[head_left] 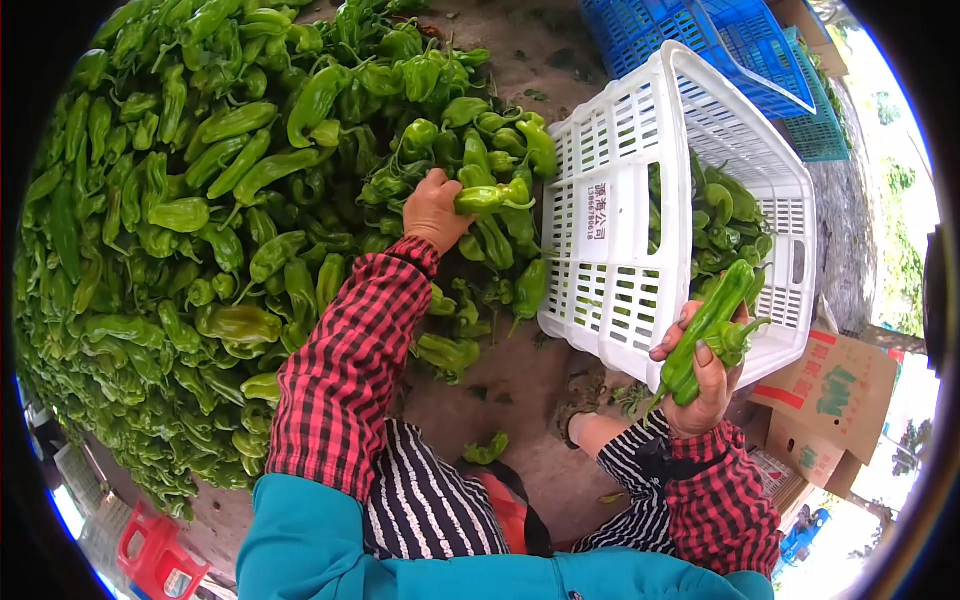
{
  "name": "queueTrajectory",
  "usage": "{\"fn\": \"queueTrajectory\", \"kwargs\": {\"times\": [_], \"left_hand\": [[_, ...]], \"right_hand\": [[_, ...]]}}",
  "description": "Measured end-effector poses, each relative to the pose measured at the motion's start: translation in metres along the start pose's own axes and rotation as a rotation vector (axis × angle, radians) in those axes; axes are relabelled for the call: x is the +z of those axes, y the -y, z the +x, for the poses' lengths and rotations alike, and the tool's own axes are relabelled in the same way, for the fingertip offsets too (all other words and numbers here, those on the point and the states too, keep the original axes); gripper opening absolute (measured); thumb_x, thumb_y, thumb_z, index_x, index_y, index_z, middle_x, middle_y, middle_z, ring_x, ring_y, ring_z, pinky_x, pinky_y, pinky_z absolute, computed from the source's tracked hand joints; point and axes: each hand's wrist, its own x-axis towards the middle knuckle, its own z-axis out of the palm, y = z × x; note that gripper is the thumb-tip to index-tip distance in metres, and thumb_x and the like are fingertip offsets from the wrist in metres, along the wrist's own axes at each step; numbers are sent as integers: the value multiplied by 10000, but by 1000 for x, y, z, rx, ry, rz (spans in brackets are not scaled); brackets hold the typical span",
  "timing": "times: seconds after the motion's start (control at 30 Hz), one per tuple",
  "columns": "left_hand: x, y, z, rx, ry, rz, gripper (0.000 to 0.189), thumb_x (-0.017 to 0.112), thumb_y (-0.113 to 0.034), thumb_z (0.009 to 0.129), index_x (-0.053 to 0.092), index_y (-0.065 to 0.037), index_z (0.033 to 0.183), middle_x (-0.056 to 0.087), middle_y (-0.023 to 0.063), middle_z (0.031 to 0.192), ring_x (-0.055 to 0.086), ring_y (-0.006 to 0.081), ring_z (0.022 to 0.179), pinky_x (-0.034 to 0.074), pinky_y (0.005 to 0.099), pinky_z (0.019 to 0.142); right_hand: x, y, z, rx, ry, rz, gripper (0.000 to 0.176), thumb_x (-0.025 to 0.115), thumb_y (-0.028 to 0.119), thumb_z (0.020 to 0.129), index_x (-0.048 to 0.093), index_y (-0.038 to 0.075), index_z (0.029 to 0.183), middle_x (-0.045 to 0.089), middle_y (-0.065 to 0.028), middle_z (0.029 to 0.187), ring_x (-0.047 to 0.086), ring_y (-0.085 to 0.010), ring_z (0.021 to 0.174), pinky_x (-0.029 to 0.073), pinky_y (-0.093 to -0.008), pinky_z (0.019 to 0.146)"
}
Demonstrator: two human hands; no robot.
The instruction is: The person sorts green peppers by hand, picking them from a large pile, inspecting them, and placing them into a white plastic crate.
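Evidently, the left hand [432, 217], toward eleven o'clock, grips one pale pepper [490, 198]; the right hand [705, 390], toward four, cradles several green peppers [712, 325], likely so they collect together. At two, the white crate [605, 225] stands between hands, presumably for short reach; the pepper heap [235, 235] spreads toward ten.

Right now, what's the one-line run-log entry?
left hand: at pepper pile | right hand: holding green peppers, near white crate | crate: more peppers inside
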Motion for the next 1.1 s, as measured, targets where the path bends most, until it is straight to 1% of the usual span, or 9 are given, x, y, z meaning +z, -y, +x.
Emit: {"fn": "queueTrajectory", "kwargs": {"times": [0.07, 0.1, 0.13, 0.2, 0.3, 0.57, 0.67, 0.87, 1.1], "left_hand": [[-6, 3, 3, -2, 91, -215, 372, 743, -133, 642, 606, -73, 982, 554, 67, 899, 571, 249, 851, 481, 352, 728], [-25, -12, -7, -316, 118, -1148, 337, 705, -136, 678, 597, -25, 977, 583, 62, 1019, 581, 212, 918, 474, 339, 794], [-27, -10, -15, -314, 116, -1143, 337, 705, -136, 678, 597, -25, 977, 583, 62, 1019, 581, 212, 918, 474, 339, 794], [-34, -1, -30, -625, 362, -2046, 352, 633, -172, 734, 573, 29, 1017, 570, 109, 1113, 551, 250, 1032, 440, 402, 908], [-60, -24, -52, -524, 537, -2504, 422, 561, -199, 762, 529, 65, 1089, 560, 158, 1112, 503, 340, 1093, 375, 508, 980], [-60, -24, -77, -430, 629, -2813, 498, 531, -234, 781, 469, 50, 1185, 546, 179, 1131, 468, 378, 1125, 381, 562, 959], [-61, -30, -81, -546, 527, -2521, 496, 536, -254, 818, 437, 35, 1209, 524, 156, 1123, 483, 325, 1086, 481, 471, 845], [-70, -54, -87, -592, 542, -2059, 450, 547, -210, 836, 460, 32, 1204, 569, 136, 1116, 547, 308, 1049, 458, 437, 894], [-77, -68, -87, -487, 648, -1991, 415, 605, 0, 775, 485, 30, 1172, 593, 128, 1081, 592, 249, 984, 451, 351, 906]], "right_hand": [[-2, -2, -1, -18, 47, -84, 695, 548, 191, 782, 214, 26, 1368, 472, -132, 977, 542, -160, 736, 506, -286, 600], [-3, -2, 0, -17, 65, -82, 694, 550, 190, 780, 216, 27, 1367, 473, -127, 984, 543, -155, 740, 508, -287, 601], [-2, -2, -1, -18, 66, -76, 694, 550, 190, 780, 216, 27, 1367, 473, -127, 984, 543, -155, 740, 508, -287, 601], [2, 1, -1, 7, 19, -12, 730, 562, 109, 758, 177, 48, 1376, 466, -132, 948, 553, -168, 705, 522, -304, 620], [3, 4, 0, 33, 43, -43, 718, 571, 95, 751, 201, 21, 1362, 467, -113, 958, 551, -162, 723, 516, -299, 628], [13, 20, -4, 138, 63, -128, 695, 623, 55, 728, 266, 0, 1321, 495, -95, 968, 550, -159, 772, 506, -299, 646], [21, 25, -6, 304, 47, 75, 670, 632, 42, 713, 311, 5, 1299, 502, -97, 983, 550, -174, 792, 500, -321, 678], [16, 21, 1, 506, 93, 399, 694, 624, 29, 638, 361, 11, 1279, 516, -107, 1026, 547, -211, 871, 477, -374, 763], [19, 20, 6, 623, 155, 568, 699, 615, 51, 632, 376, 59, 1289, 519, -124, 1052, 557, -238, 905, 487, -400, 767]]}}
